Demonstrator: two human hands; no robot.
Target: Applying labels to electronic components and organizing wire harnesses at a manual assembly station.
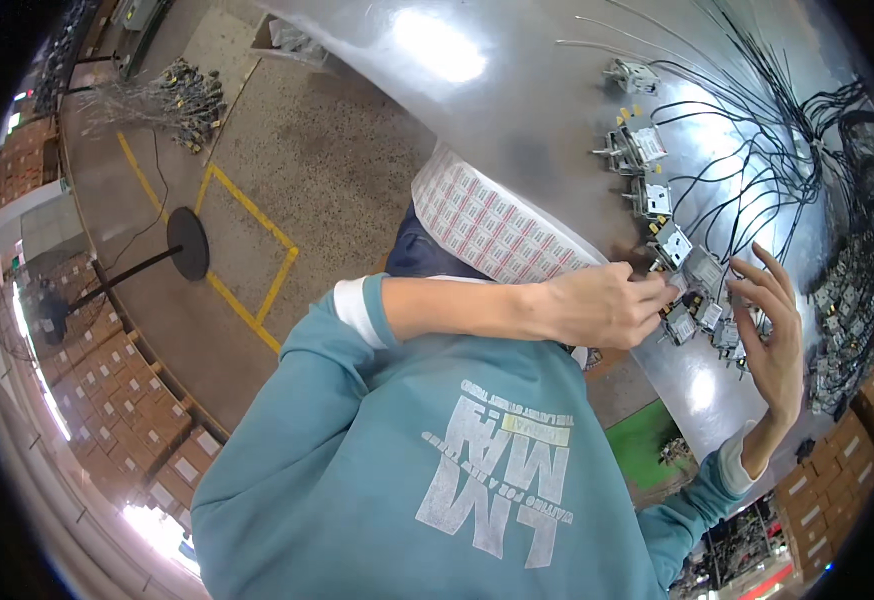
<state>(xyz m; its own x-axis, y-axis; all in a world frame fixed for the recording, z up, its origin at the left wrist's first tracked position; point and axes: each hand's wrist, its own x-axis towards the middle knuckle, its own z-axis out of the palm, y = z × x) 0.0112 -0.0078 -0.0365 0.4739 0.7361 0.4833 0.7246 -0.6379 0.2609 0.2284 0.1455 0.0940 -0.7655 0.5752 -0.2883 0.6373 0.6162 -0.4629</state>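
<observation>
My left hand point(602, 305) reaches across to a row of small metal-cased units on the metal table. Its fingertips are pinched together beside one of these units point(703, 268); whatever sits between them is too small to make out. On the far side of the row, my right hand point(775, 345) has its fingers apart, close to the black leads, and holds nothing that I can see. Another metal unit point(674, 243) lies just beyond my left fingertips. A sheet of printed white labels point(502, 222) hangs over the table's near edge, next to my left wrist.
Black leads point(807, 150) fan out across the table point(527, 90). A heap of similar units point(842, 330) lies at the right. Stacked cartons point(117, 400) stand at the left, near a black round-based stand point(189, 245) and a wire bundle point(182, 105) on the floor.
</observation>
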